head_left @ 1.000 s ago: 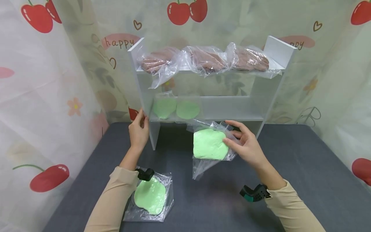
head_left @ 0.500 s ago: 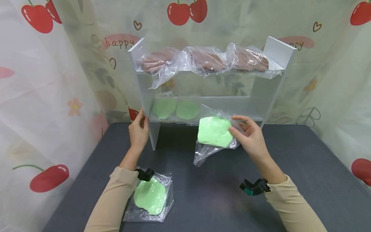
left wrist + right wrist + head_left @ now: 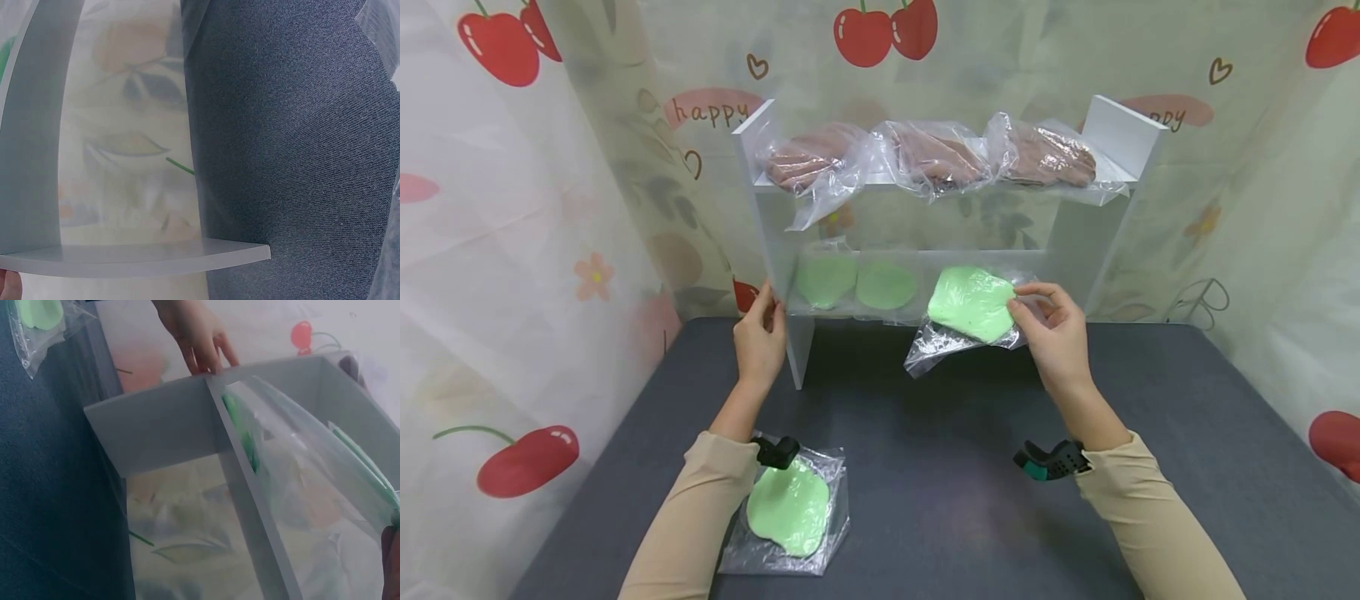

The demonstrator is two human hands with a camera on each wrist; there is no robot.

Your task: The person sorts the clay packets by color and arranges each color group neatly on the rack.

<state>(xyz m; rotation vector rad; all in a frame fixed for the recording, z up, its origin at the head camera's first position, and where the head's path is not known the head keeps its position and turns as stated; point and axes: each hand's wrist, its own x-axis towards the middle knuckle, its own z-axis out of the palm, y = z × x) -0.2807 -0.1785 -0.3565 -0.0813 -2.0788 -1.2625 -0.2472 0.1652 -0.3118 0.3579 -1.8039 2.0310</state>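
Observation:
My right hand [image 3: 1052, 333] pinches the right edge of a clear plastic bag [image 3: 928, 346] with a flat light-green clay-like slab [image 3: 972, 304] inside. Tilted, it overlaps the middle board of a white shelf rack [image 3: 1075, 242]. Two similar green bagged slabs [image 3: 826, 280] lie side by side at that board's left end. My left hand [image 3: 760, 342] touches the rack's left side panel near the middle board; the right wrist view shows its extended fingers [image 3: 205, 356] against the panel's outer face. Another bagged green slab [image 3: 790, 508] lies on the table, beside my left forearm.
Three clear bags with brown contents [image 3: 940, 158] sit along the top board, their plastic hanging over its front edge. The rack stands on a dark grey cloth-covered table [image 3: 940, 467]. Printed curtains [image 3: 587, 167] enclose the back and sides. A thin cable [image 3: 1206, 296] shows at the right rear.
My right hand has raised the bagged green slab from below the middle board's front edge up to the board, slightly rightward. My left hand has stayed at the side panel.

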